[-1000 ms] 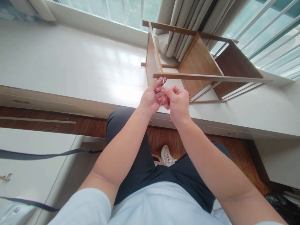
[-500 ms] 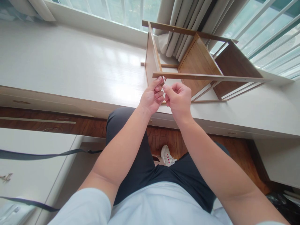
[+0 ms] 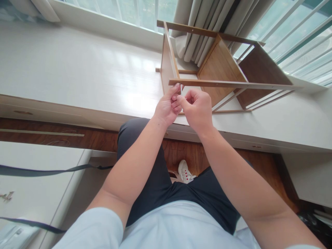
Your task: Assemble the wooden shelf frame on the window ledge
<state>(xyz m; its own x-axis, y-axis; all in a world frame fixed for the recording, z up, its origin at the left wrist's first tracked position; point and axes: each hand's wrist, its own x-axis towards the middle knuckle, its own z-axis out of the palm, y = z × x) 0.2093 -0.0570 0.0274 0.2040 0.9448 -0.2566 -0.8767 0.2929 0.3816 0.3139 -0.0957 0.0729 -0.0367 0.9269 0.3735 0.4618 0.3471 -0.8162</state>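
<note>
A brown wooden shelf frame (image 3: 207,83) lies on its side on the white ledge. Just under the near end of its front rail, my right hand (image 3: 198,109) pinches a thin silver metal rod (image 3: 181,90) that looks like a hex key. The rod stands almost upright in view, its upper end close to the rail. My left hand (image 3: 167,107) is closed beside it, fingers curled, thumb and fingertip at the rod's upper end and by the rail's underside. Whatever lies between those left fingertips is too small to make out.
The white ledge (image 3: 90,69) runs along the windows, with a grey curtain (image 3: 202,34) behind the frame. Below is a brown wooden floor (image 3: 176,152). Dark straps (image 3: 57,172) cross a white surface (image 3: 33,193) at lower left.
My right fingers have shifted slightly, and the metal rod has swung from a slant to nearly upright. My left hand and the shelf frame stay almost where they were.
</note>
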